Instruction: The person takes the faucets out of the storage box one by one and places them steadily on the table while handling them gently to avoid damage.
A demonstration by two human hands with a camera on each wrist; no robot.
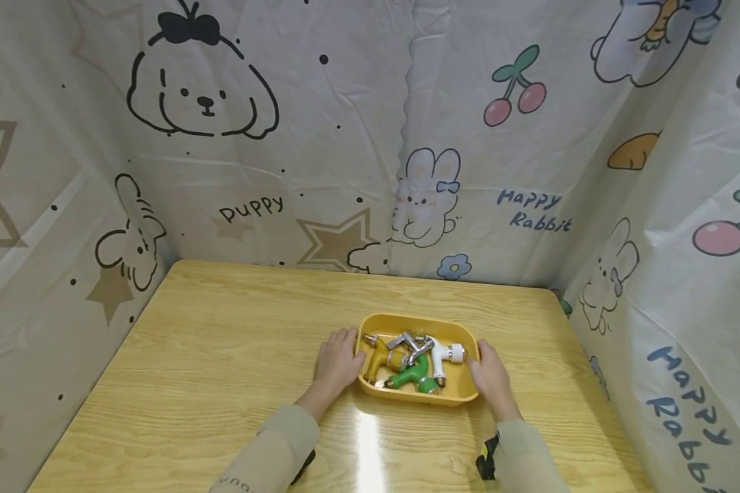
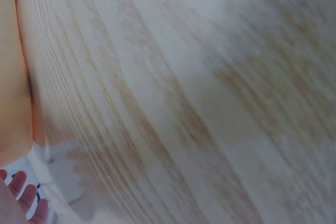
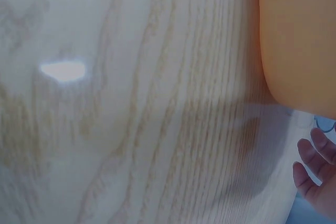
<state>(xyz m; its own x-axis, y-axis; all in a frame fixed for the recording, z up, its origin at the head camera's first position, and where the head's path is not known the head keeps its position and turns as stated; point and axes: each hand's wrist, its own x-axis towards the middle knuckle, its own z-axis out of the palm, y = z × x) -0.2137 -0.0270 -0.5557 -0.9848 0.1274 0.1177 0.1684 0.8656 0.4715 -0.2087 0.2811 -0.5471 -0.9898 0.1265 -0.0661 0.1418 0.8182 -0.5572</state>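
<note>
A yellow plastic basin with rounded corners is on the wooden table, held at both ends. My left hand grips its left end, the thumb at the rim. At the right end my right hand grips the rim in the same way. Inside lie several water taps: a mustard-yellow one at the left, a green one in front, a white one at the right and chrome metal in the middle, partly overlapping. Fingertips show at the lower corner of the left wrist view.
Around the basin extends the wood-grained table, its far edge meeting a printed curtain. The same cloth hangs along the left and right sides. Dark straps are near the cuffs of the pale sleeves.
</note>
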